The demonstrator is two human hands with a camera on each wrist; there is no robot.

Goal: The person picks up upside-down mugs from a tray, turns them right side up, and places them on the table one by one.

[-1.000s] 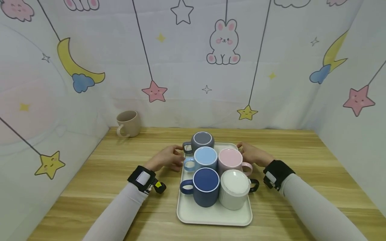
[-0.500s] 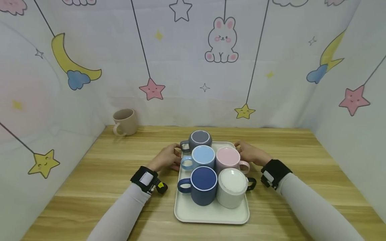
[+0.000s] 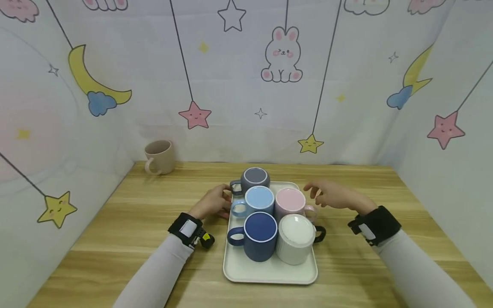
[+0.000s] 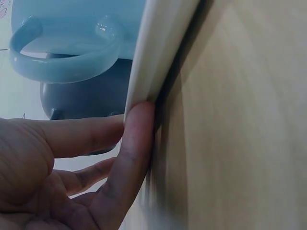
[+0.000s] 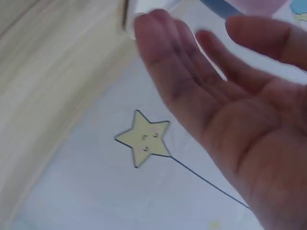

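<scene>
A cream tray (image 3: 269, 273) bears several mugs standing bottom up. They are a grey mug (image 3: 256, 180) at the back, a light blue mug (image 3: 260, 198), a pink mug (image 3: 289, 201), a navy mug (image 3: 260, 231) and a white mug (image 3: 295, 235) with a black handle. My left hand (image 3: 214, 202) pinches the tray's left rim, one finger low against its outer side in the left wrist view. Apart from the tray, my right hand (image 3: 337, 196) hovers off its right side, fingers loosely bent and holding nothing.
A beige mug (image 3: 161, 157) stands upright at the back left corner of the wooden table (image 3: 185, 265). A white cloth (image 3: 239, 141) printed with stars and a rabbit hangs behind the table and along both sides.
My right hand has come off the tray's right rim and moved to the right. The left hand keeps its place at the left rim. The mugs stay put on the tray.
</scene>
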